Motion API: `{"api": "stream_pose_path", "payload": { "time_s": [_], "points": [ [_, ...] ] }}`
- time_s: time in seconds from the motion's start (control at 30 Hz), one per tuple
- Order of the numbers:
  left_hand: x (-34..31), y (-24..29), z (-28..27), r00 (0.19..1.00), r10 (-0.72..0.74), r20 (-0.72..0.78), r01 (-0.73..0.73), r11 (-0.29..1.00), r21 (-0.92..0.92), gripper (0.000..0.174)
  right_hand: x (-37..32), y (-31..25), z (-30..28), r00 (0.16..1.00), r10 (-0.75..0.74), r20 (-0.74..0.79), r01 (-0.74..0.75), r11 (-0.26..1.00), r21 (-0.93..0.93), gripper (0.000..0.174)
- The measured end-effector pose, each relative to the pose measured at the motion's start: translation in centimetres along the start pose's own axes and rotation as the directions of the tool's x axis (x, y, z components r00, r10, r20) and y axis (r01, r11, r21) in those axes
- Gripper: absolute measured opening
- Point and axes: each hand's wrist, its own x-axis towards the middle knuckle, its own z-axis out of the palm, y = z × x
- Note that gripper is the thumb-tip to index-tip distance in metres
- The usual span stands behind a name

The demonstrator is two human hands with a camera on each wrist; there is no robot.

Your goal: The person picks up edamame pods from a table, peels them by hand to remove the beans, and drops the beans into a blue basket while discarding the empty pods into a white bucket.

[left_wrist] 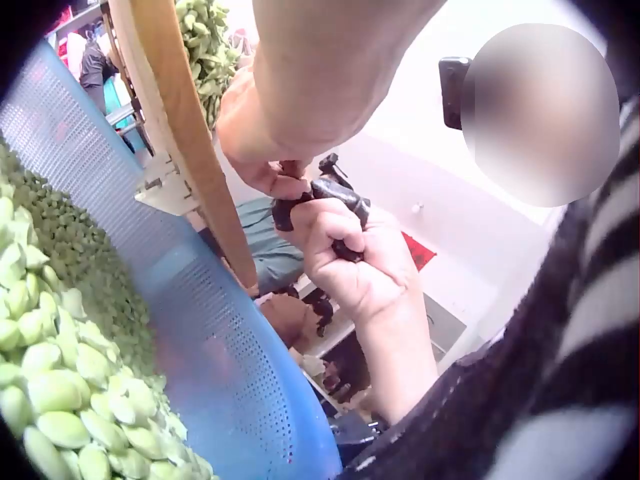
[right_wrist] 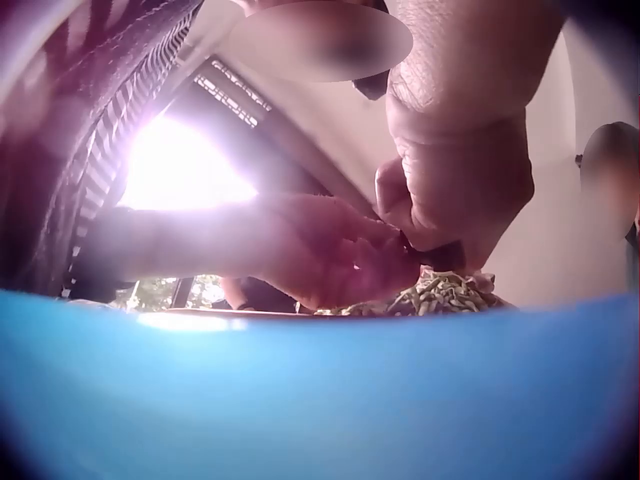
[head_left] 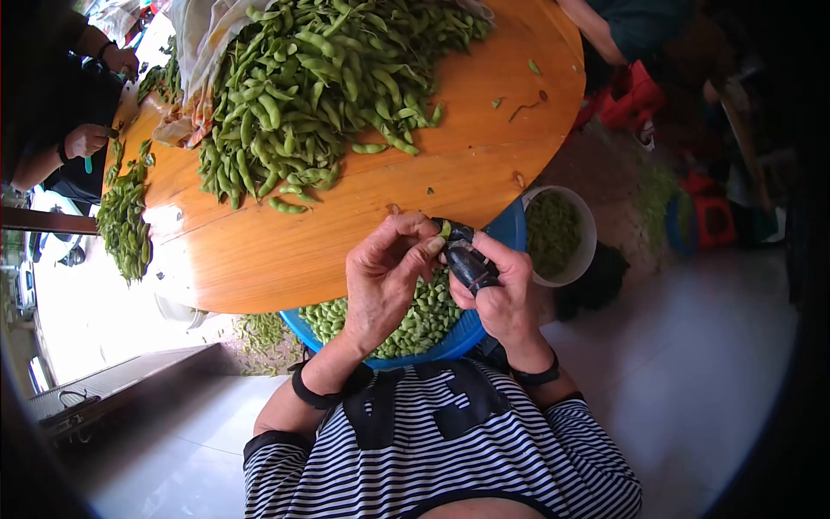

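Note:
My two hands meet over a blue perforated basket point(head_left: 469, 336) of shelled green soybeans point(head_left: 430, 313), at the near edge of the table. Between the fingertips is a small green soybean pod point(head_left: 445, 230), mostly hidden by the fingers. My left hand point(head_left: 380, 275) pinches it with thumb and forefinger. My right hand point(head_left: 506, 290) has black coverings point(head_left: 471, 265) on thumb and forefinger and grips the pod from the other side, its remaining fingers curled. In the left wrist view the right hand point(left_wrist: 350, 255) shows its curled fingers close against the left hand point(left_wrist: 262, 150).
A large heap of pods point(head_left: 320, 95) covers the far part of the wooden table point(head_left: 285, 259). More pods point(head_left: 128, 216) lie at its left edge near another person's hand point(head_left: 89, 140). A white bucket point(head_left: 588, 238) with green matter stands on the floor at right.

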Motion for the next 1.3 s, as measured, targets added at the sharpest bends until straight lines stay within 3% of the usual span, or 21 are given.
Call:
{"api": "stream_pose_path", "payload": {
  "time_s": [0.17, 0.23, 0.3, 0.37, 0.57, 0.63, 0.7, 0.73, 0.77, 0.8, 0.83, 0.87, 0.9, 0.93, 0.97, 1.03, 1.07, 1.17, 1.2, 1.27, 1.3],
  "points": [
    [-0.5, -0.1, 0.2, 0.994, 0.093, -0.048, -0.094, 0.995, -0.019, 0.014, 0.3, -0.6, -0.1, 0.999, -0.005, 0.034, 0.005, 1.000, -0.005, 0.012],
    [-0.5, 0.3, -0.2, 0.997, -0.038, -0.061, 0.033, 0.996, -0.083, 0.017, 0.5, -0.4, -0.5, 0.998, -0.015, 0.059, 0.015, 1.000, 0.000, 0.012],
    [-0.4, 0.9, -0.6, 0.993, -0.107, -0.042, 0.101, 0.986, -0.134, 0.019, 0.5, 0.5, -1.2, 0.983, -0.050, 0.175, 0.020, 0.985, 0.169, 0.015],
    [-0.4, 0.9, -1.2, 0.961, -0.258, 0.097, 0.275, 0.882, -0.383, 0.017, 0.4, 0.3, -1.1, 0.986, -0.018, 0.168, -0.013, 0.983, 0.186, 0.016],
    [-0.4, 0.0, -1.1, 0.922, -0.349, 0.170, 0.376, 0.697, -0.610, 0.011, 0.6, 0.7, -0.8, 0.989, -0.017, 0.148, -0.019, 0.971, 0.239, 0.017],
    [-0.4, 0.2, -1.2, 0.919, -0.352, 0.176, 0.383, 0.695, -0.609, 0.013, 0.6, 0.5, -0.6, 0.985, -0.049, 0.165, 0.012, 0.976, 0.216, 0.016],
    [-0.5, 0.7, -1.0, 0.918, -0.351, 0.184, 0.387, 0.695, -0.606, 0.015, 0.5, -0.2, -0.1, 0.997, -0.026, 0.067, 0.017, 0.991, 0.133, 0.011],
    [-0.7, 0.9, -0.8, 0.956, -0.269, 0.116, 0.293, 0.853, -0.432, 0.018, 0.4, -0.5, -0.2, 0.997, -0.025, 0.068, 0.016, 0.991, 0.131, 0.011],
    [-0.8, 0.9, -0.7, 0.983, -0.171, 0.070, 0.182, 0.957, -0.228, 0.022, 0.3, -0.9, -0.4, 0.995, -0.006, 0.098, 0.009, 1.000, -0.030, 0.008],
    [-1.2, 0.8, -1.1, 0.985, -0.166, 0.052, 0.171, 0.979, -0.111, 0.025, 0.2, -1.1, -0.6, 0.992, 0.020, 0.124, 0.004, 0.982, -0.189, 0.008],
    [-1.5, 0.8, -1.5, 0.984, -0.170, 0.050, 0.174, 0.978, -0.113, 0.025, 0.0, -1.3, -0.6, 0.992, 0.024, 0.124, 0.000, 0.982, -0.189, 0.008],
    [-1.7, 0.9, -1.8, 0.993, -0.095, 0.069, 0.084, 0.984, 0.156, 0.025, -0.2, -1.5, -0.5, 0.992, 0.003, 0.128, 0.029, 0.970, -0.242, 0.011],
    [-1.8, 0.8, -2.0, 0.994, -0.028, 0.107, -0.019, 0.912, 0.411, 0.026, -0.4, -1.5, -0.5, 0.991, -0.020, 0.134, 0.059, 0.954, -0.295, 0.015],
    [-1.7, 0.2, -2.2, 0.960, 0.210, 0.185, -0.280, 0.720, 0.635, 0.027, -0.4, -1.4, -0.3, 0.990, -0.018, 0.137, 0.059, 0.953, -0.297, 0.015],
    [-1.6, 0.1, -2.1, 0.960, 0.210, 0.184, -0.279, 0.721, 0.634, 0.027, -0.5, -1.2, 0.0, 0.991, -0.084, 0.106, 0.117, 0.928, -0.354, 0.017],
    [-1.4, 0.1, -1.8, 0.841, 0.432, 0.325, -0.509, 0.430, 0.745, 0.025, -0.7, -0.8, 0.6, 0.985, -0.154, 0.078, 0.172, 0.895, -0.412, 0.019],
    [-1.3, 0.0, -1.9, 0.815, 0.465, 0.346, -0.536, 0.378, 0.755, 0.029, -0.8, -0.6, 0.8, 0.974, -0.220, 0.064, 0.224, 0.859, -0.461, 0.021],
    [-1.2, -0.4, -2.1, 0.822, 0.420, 0.386, -0.516, 0.260, 0.816, 0.034, -0.8, -0.2, 1.3, 0.953, -0.300, 0.046, 0.277, 0.796, -0.538, 0.023],
    [-1.3, -0.4, -2.3, 0.823, 0.419, 0.383, -0.513, 0.261, 0.818, 0.034, -0.8, -0.3, 1.3, 0.958, -0.283, 0.037, 0.261, 0.813, -0.520, 0.022],
    [-1.4, -0.3, -2.7, 0.892, 0.332, 0.305, -0.446, 0.545, 0.710, 0.034, -0.6, -0.4, 1.1, 0.964, -0.265, 0.029, 0.244, 0.830, -0.502, 0.021],
    [-1.3, 0.0, -2.8, 0.893, 0.332, 0.305, -0.446, 0.546, 0.710, 0.034, -0.6, -0.5, 0.6, 0.995, -0.098, 0.009, 0.094, 0.915, -0.394, 0.020]
  ]
}}
